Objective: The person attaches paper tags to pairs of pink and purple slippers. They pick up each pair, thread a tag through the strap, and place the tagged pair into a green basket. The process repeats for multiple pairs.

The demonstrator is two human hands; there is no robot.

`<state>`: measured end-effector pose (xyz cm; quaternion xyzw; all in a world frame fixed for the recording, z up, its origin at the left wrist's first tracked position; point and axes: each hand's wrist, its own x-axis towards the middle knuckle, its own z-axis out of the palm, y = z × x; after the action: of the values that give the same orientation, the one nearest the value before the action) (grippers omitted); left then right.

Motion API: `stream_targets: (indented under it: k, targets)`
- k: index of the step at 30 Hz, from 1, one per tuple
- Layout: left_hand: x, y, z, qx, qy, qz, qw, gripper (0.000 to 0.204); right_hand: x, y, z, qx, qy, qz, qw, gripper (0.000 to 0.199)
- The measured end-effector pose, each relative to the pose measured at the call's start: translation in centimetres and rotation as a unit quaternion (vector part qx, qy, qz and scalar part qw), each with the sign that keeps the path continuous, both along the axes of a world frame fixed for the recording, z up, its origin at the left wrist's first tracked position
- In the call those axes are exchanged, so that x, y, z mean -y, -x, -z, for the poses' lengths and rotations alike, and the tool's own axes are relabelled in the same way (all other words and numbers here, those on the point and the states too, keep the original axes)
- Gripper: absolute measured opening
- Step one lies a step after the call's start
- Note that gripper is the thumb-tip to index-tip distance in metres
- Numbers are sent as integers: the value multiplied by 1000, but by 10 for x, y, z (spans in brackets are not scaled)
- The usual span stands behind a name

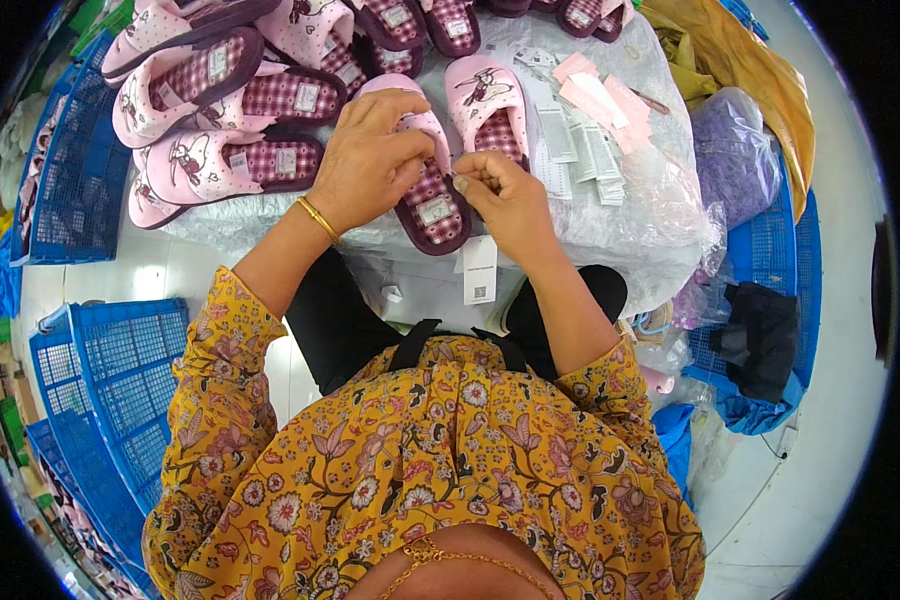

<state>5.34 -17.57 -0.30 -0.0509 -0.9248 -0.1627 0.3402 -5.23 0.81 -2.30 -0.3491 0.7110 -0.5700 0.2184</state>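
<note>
Blue crates (pixel 110 350) stand at the left; pink slippers (pixel 230 160) crowd the table's (pixel 610 240) far left edge, apparently finished. Her left hand (pixel 370 160) grips a pink slipper (pixel 425 190) at the near edge; her right hand (pixel 505 195) pinches a white tag (pixel 479 270). Loose tags (pixel 585 150) remain rightward, beside a blue crate (pixel 770 250) holding dark cloth (pixel 760 335).

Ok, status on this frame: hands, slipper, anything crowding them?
Left hand gripping pink slipper on the table. Right hand pinching at its edge, white tag hanging below. More slippers behind; nothing blocking.
</note>
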Motion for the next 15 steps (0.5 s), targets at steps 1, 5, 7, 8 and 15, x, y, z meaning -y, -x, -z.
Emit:
stream_targets:
  k: [1,5,7,8,15]
  targets:
    - [2,-1,3,18,11,-1,1000,15,1,-3,1,-36,-4,1,999,12]
    - [4,1,19,60,14,-32,998,22,6,-6,7,-155,-7,23,988,13]
    - [3,5,22,85,-5,-38,996,25,9,-5,10,-178,-7,34,983,14]
    - [3,7,24,97,-14,-42,994,26,11,-6,11,-189,-7,40,981,15]
    - [12,13,36,107,-73,-24,991,30,22,-14,8,-174,-96,81,977,29]
